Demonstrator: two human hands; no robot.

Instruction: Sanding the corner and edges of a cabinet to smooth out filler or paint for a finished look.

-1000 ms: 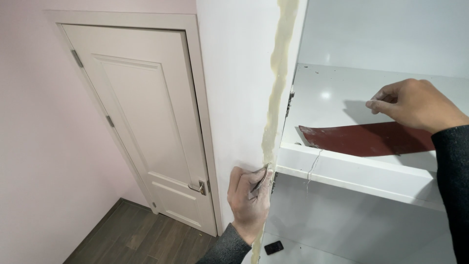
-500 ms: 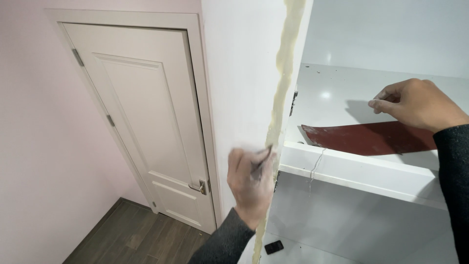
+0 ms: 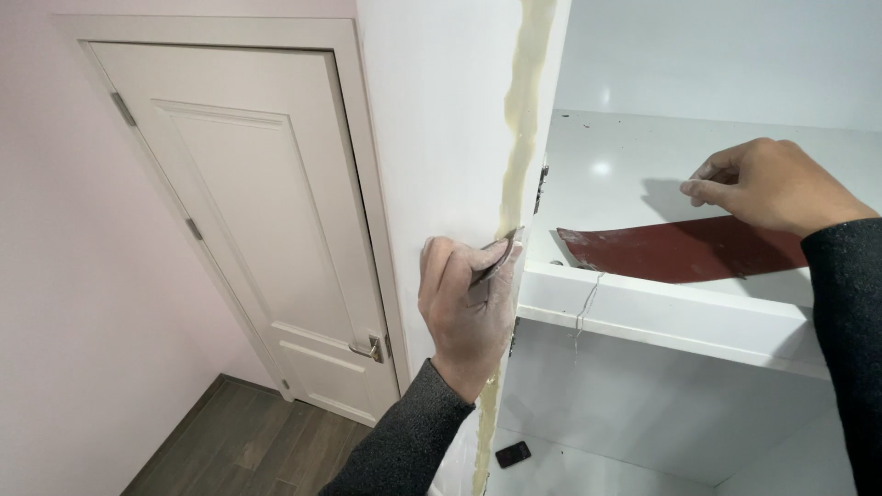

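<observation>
Where the white wall panel (image 3: pixel 441 138) meets the cabinet, a rough yellowish foam seam (image 3: pixel 522 101) runs vertically; a panelled door (image 3: pixel 257 230) stands left. The left hand (image 3: pixel 467 308) grips a thin scraper blade (image 3: pixel 496 260) against the seam. The right hand (image 3: pixel 776 184) rests half-curled on the glossy shelf (image 3: pixel 643 156), touching a dark red sheet (image 3: pixel 680 250)

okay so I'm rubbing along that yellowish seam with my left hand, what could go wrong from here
1. The left hand presses a small folded abrasive piece right at the yellowish seam; a slip could scuff the white wall panel beside it.
2. The right hand rests by the red sheet, which may slide off the white shelf.
3. Grit could fall on the dark phone-like thing below.
</observation>
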